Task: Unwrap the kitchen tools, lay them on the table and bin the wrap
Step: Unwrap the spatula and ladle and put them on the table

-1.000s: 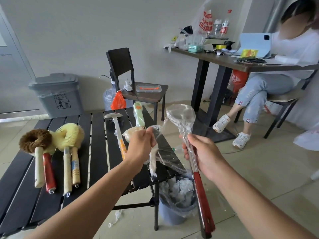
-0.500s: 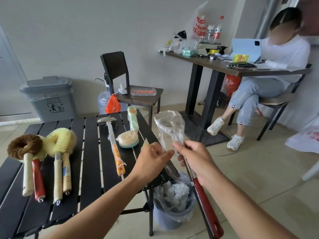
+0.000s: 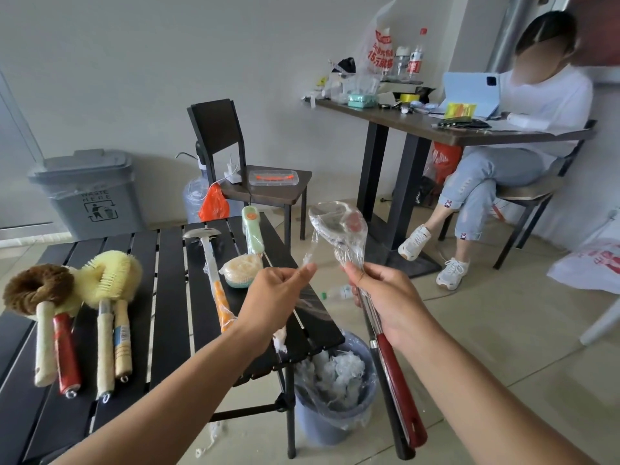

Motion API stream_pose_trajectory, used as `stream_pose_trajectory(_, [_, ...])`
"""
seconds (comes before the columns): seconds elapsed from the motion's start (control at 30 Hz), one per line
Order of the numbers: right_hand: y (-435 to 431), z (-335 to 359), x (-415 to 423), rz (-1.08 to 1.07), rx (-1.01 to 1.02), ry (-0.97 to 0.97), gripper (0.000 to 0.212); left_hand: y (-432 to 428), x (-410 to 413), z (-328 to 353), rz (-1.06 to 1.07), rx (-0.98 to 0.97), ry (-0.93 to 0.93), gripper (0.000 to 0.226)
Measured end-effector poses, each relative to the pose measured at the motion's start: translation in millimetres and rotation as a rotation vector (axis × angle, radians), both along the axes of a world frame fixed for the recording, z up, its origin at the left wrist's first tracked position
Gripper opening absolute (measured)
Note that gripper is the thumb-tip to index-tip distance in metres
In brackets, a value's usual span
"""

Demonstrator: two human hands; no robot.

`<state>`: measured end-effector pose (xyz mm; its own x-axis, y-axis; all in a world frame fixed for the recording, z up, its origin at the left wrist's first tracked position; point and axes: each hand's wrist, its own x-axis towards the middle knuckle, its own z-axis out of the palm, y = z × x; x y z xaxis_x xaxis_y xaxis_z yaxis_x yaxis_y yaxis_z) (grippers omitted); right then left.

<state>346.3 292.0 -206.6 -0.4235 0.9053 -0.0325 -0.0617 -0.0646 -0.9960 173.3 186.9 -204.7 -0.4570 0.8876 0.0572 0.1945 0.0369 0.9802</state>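
- Now the left hand (image 3: 278, 293) has pulled away from the right hand (image 3: 382, 297). Half a second ago the two were almost touching.
- The left thumb and finger pinch a thin twist of clear wrap (image 3: 308, 259). It stretches up to the head of the ladle (image 3: 394, 370).
- The right hand is curled tight round the ladle's shiny stem, just above the red handle. It holds the ladle up in the air, off to the side of the black table (image 3: 167, 297).
- A second ago a wide sheet of wrap hung by the stem. Now the stem looks bare, and only the head is covered.
- I think the wrap is nearly off. One more pull may free it.
- The blue bin (image 3: 335, 414) stands low under the hands, with old wrap in it.
- The brushes (image 3: 100, 297) already lie on the table.
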Motion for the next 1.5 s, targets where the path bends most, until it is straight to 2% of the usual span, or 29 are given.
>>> stream_pose_trajectory(0.17, [10, 0, 3, -0.031, 0.016, 0.009, 0.016, -1, -11, 5, 0.017, -0.046, -0.033, 0.06])
stream_pose_trajectory(0.33, [16, -4, 0, -0.038, -0.036, 0.071, 0.016, -5, -15, 8, -0.003, -0.056, -0.013, 0.042])
stream_pose_trajectory(0.47, [19, -5, 1, -0.021, -0.07, 0.104, 0.016, -8, -19, 7, -0.023, -0.039, -0.047, 0.043])
stream_pose_trajectory(0.57, [19, -7, 1, 0.018, -0.11, 0.085, 0.02, -9, -19, 1, 0.005, -0.009, -0.026, 0.051])
stream_pose_trajectory(0.6, [18, -9, -1, 0.026, -0.127, 0.074, 0.021, -11, -17, -1, 0.015, 0.017, -0.034, 0.047])
stream_pose_trajectory(0.67, [13, -12, -5, 0.028, -0.183, 0.078, 0.024, -13, -10, -6, 0.038, 0.098, -0.107, 0.037])
stream_pose_trajectory(0.8, [6, -16, -14, 0.017, -0.287, 0.094, 0.044, -8, -3, -12, 0.055, 0.21, -0.229, 0.037])
stream_pose_trajectory(0.9, [5, -18, -20, 0.006, -0.253, 0.1, 0.035, 0, -2, -9, 0.124, 0.25, -0.277, 0.042])
stream_pose_trajectory(1.03, [0, -22, -27, -0.01, -0.163, 0.075, 0.018, 7, 1, -2, 0.197, 0.281, -0.429, 0.051])
stream_pose_trajectory(1.23, [-5, -29, -31, -0.023, 0.008, -0.085, 0.018, 18, -2, 5, 0.27, 0.311, -0.596, 0.038])
stream_pose_trajectory(1.33, [-6, -32, -34, -0.028, 0.071, -0.147, 0.02, 21, -3, 4, 0.271, 0.321, -0.555, 0.024])
stream_pose_trajectory(1.43, [-6, -32, -34, -0.024, 0.081, -0.144, 0.019, 24, -4, 2, 0.259, 0.301, -0.415, 0.002])
stream_pose_trajectory(1.5, [-9, -32, -33, -0.009, 0.085, -0.126, 0.017, 25, -5, 3, 0.183, 0.256, -0.292, 0.021])
